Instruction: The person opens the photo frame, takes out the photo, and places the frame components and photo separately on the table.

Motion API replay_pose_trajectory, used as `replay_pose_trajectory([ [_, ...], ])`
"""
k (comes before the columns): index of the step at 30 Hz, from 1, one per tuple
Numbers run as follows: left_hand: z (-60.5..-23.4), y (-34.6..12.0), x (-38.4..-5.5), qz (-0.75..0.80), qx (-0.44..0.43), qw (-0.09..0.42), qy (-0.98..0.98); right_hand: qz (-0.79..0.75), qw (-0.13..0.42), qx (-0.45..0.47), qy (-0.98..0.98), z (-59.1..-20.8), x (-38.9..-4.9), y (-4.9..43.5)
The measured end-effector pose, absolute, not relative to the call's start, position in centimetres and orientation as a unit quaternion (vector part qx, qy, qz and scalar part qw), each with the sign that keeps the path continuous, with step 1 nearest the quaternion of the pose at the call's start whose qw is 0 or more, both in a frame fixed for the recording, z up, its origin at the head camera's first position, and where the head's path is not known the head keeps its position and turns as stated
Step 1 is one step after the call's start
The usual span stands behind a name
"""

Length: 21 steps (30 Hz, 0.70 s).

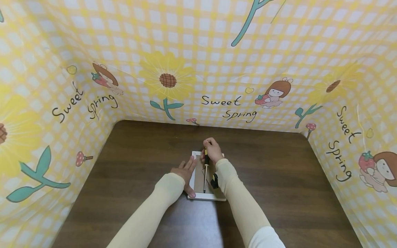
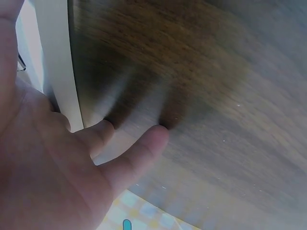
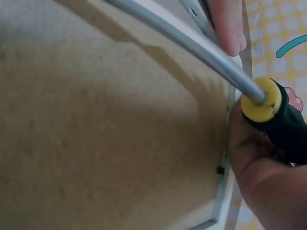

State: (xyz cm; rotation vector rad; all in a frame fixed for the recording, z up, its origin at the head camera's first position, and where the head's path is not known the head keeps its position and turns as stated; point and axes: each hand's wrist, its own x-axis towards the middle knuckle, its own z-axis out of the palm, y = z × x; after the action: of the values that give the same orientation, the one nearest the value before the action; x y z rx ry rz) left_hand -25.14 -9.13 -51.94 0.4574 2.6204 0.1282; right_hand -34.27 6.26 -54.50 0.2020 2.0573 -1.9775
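Observation:
A white-edged picture frame [image 1: 207, 196] lies with its brown backing board [image 3: 96, 124] facing up. My right hand [image 1: 213, 150] grips the black and yellow handle of a screwdriver [image 1: 205, 175]. The metal shaft slants across the board, and its tip is at the inner side of the frame's near edge. In the right wrist view the shaft [image 3: 187, 40] crosses above the board; the tip is out of sight there. My left hand [image 1: 185, 172] rests along the frame's left side with fingers spread, its thumb at the near left corner. Two of its fingers [image 2: 139, 155] reach past the edge over the table.
The dark wooden table [image 1: 139, 155] extends around the frame. A yellow checked cloth [image 1: 217, 69] with flower prints stands up along the back and both sides. Close to my right wrist is a small black object [image 1: 214, 181], its kind unclear.

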Motion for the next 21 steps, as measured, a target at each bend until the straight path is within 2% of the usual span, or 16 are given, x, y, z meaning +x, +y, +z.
replay_pose_trajectory([
  [8,-52.1,-9.3,-25.5,0.044,0.164,0.243,0.955,-0.779,0.121,0.092,0.608,-54.3,-34.1,6.6],
  [15,-53.5,-9.6,-25.8,0.020,0.166,0.239,0.957,-0.792,0.103,0.044,0.600,-52.9,-33.0,5.8],
  [21,-52.3,-9.1,-25.4,0.032,0.165,0.247,0.954,-0.771,0.070,0.020,0.633,-52.1,-31.5,5.0],
])
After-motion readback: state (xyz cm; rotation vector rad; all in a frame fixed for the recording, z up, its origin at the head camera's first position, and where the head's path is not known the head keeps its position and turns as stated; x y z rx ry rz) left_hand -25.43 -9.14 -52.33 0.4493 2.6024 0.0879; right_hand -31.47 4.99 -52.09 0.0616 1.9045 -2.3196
